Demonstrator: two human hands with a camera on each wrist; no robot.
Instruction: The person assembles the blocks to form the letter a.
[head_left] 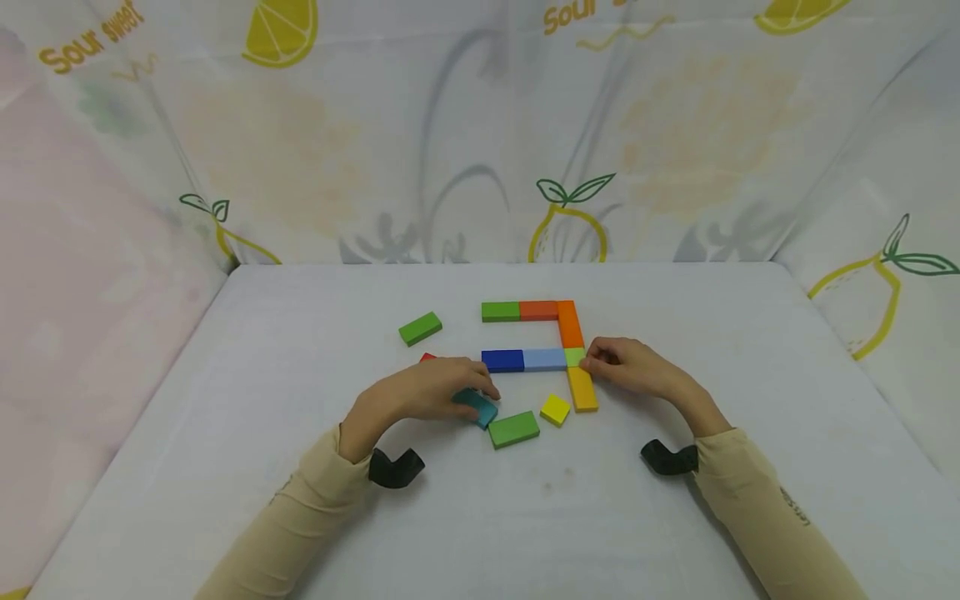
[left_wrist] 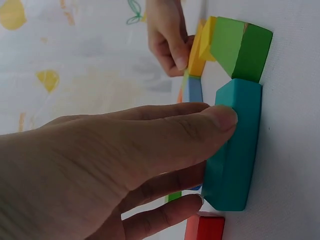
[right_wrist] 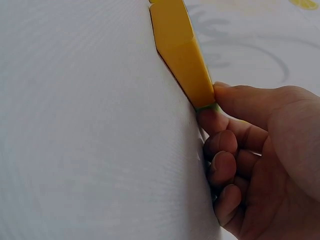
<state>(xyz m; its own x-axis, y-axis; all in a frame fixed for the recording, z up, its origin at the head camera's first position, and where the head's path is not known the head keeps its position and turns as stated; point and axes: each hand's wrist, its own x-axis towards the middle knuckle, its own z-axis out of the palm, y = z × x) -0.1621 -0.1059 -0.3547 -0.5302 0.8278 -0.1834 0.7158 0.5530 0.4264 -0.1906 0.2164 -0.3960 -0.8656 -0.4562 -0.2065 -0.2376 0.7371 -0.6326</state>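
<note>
My left hand (head_left: 427, 387) is over a teal block (head_left: 480, 408), thumb on one long side and fingers reaching across to the other. In the left wrist view the teal block (left_wrist: 242, 150) lies on the white surface, one end against a green block (left_wrist: 245, 47). With thumb and curled index finger, my right hand (head_left: 633, 367) pinches the edge of a small light green block (head_left: 573, 357). That block joins a light blue block (head_left: 544, 359), an orange block (head_left: 570, 323) and an amber block (head_left: 582, 390). In the right wrist view, the amber block (right_wrist: 180, 55) hides most of it.
A dark blue block (head_left: 502, 361) continues the middle row; a red-orange block (head_left: 538, 311) and green block (head_left: 500, 312) form the back row. Loose nearby are a yellow block (head_left: 555, 410), another green block (head_left: 420, 328) and a partly hidden red block (head_left: 427, 357). Lemon-print cloth (head_left: 375, 167) hangs behind.
</note>
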